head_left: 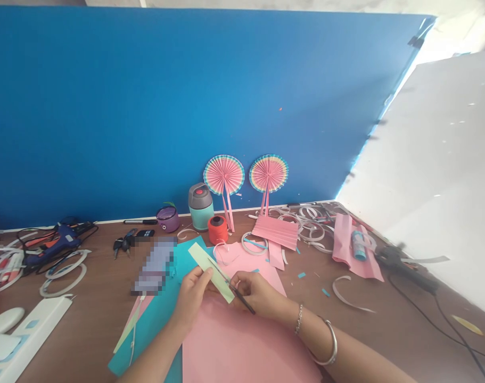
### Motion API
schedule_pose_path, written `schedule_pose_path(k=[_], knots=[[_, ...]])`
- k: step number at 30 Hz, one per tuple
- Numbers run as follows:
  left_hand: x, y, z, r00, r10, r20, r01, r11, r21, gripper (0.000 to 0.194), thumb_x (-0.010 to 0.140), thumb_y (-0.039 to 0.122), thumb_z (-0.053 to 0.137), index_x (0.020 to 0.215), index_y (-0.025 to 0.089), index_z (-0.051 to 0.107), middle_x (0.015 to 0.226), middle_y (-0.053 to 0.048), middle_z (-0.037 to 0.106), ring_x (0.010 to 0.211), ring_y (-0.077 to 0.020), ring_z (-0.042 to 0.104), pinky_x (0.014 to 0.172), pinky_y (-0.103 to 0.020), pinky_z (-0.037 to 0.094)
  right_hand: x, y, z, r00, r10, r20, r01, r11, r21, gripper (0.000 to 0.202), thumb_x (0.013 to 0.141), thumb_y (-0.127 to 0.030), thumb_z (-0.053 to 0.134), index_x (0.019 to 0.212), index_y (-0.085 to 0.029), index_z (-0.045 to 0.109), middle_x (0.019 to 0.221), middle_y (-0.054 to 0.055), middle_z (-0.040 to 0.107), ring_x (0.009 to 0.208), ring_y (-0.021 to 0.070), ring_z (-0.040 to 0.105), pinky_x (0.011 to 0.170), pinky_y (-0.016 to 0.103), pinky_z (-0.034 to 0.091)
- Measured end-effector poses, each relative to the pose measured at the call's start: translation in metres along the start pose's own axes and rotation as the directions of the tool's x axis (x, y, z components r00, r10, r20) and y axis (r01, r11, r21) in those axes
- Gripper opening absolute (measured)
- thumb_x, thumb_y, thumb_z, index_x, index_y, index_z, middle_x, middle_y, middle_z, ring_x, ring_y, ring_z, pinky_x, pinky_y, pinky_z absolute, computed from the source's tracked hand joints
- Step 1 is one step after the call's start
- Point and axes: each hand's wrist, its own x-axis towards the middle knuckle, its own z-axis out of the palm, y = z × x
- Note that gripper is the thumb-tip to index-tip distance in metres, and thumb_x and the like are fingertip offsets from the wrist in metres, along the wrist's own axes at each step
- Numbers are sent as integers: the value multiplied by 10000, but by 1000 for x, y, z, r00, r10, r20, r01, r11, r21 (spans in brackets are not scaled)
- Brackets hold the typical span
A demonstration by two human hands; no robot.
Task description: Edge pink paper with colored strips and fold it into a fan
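My left hand point(193, 295) pinches a pale green paper strip point(202, 257), which slants from upper left to lower right. In my right hand point(255, 291) is a pair of scissors point(242, 299), its dark handles at the fingers and its blades lying along the strip's right part. Whether the blades have cut into the paper I cannot tell. Beneath both hands spreads a large pink paper sheet point(242, 340), overlapping a teal sheet point(158, 330) on the left. A pleated pink paper point(274, 232) lies beyond my right hand.
Two round pleated paper fans point(224, 175) lean on the blue partition point(146, 106). Near them stand a teal flask point(201, 210), a red thread spool point(218, 231) and a purple pot point(167, 219). Glue guns point(58, 242) and curled white strips point(64, 276) lie left; a power strip point(38, 335) is closer.
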Motion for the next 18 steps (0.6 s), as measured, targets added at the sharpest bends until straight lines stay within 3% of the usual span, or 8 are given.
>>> schedule_pose_path(k=[18], knots=[[-2,1,1,999,-21,40,19,997,68,296,737,445,637,639,177,560,569,8,630,541,-164,590,570,-276,469,-1,1,0,1000,-3,-8,3,1000,-31,131,682,-133,570,801,-174,536,441,-93,468,374,57,371,372,157,269]])
